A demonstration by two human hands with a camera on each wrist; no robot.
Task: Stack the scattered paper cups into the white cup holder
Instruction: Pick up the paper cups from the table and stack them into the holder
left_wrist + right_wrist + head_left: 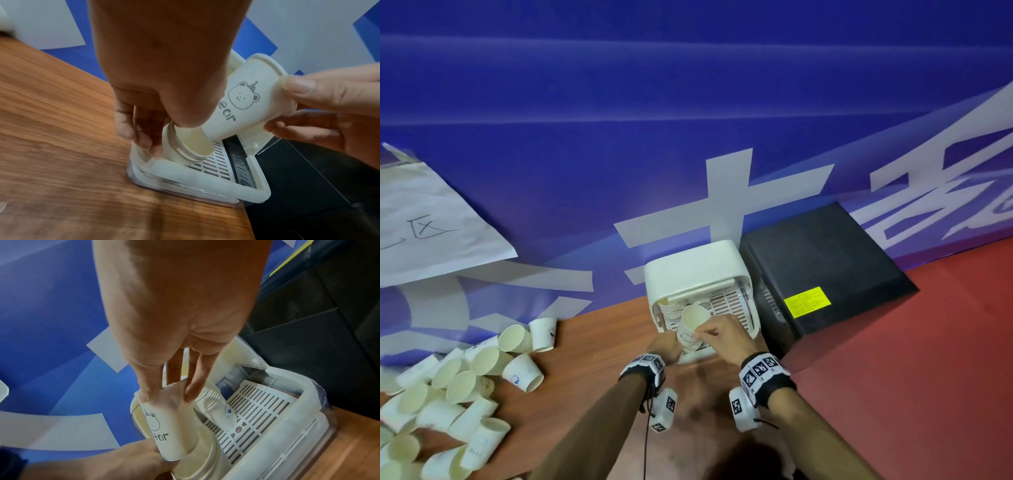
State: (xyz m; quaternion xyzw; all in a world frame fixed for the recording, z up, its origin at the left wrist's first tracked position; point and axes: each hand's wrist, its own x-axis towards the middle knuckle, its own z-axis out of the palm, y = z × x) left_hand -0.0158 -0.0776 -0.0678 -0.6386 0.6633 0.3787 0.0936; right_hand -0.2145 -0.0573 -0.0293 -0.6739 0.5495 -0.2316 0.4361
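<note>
The white cup holder (688, 267) stands against the blue wall with its clear door open. My left hand (667, 346) grips a short stack of cups (185, 151) at the holder's front left corner. My right hand (709, 334) pinches the rim of a bear-print paper cup (246, 104), tilted, its base entering the stack's open mouth. In the right wrist view, the bear cup (164, 426) sits partly inside the stack (205, 456). A longer nested stack (213, 404) lies on the holder's slotted tray (267, 410). Several scattered cups (465, 383) lie at the left.
A black box (825, 267) with a yellow label stands right beside the holder. A white paper sheet (431, 222) hangs on the blue wall. The wooden table (602, 342) meets a red surface (928, 342) at the right.
</note>
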